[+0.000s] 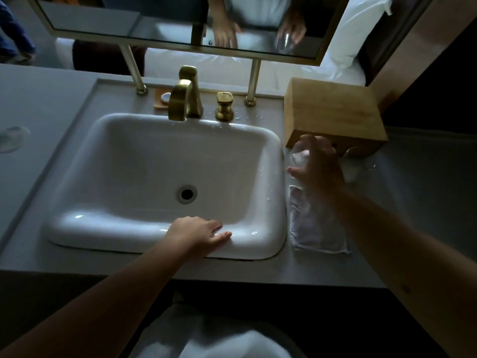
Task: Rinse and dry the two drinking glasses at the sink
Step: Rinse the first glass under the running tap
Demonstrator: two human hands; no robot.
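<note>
My right hand (318,164) grips a clear drinking glass (298,153) just right of the white sink (165,130), above the far end of a folded white towel (313,228) on the counter. Most of the glass is hidden behind my fingers. A second glass (352,167), partly hidden by my hand, seems to stand on the counter beside it, in front of the wooden box. My left hand (200,233) rests flat on the sink's near rim, fingers straight and holding nothing. No water runs from the brass faucet (184,94).
A wooden box (333,112) stands at the right behind my right hand. A brass handle (224,105) sits beside the faucet, a soap dish (162,98) to its left. A mirror (180,19) hangs above. A clear round object (13,138) lies on the far left counter.
</note>
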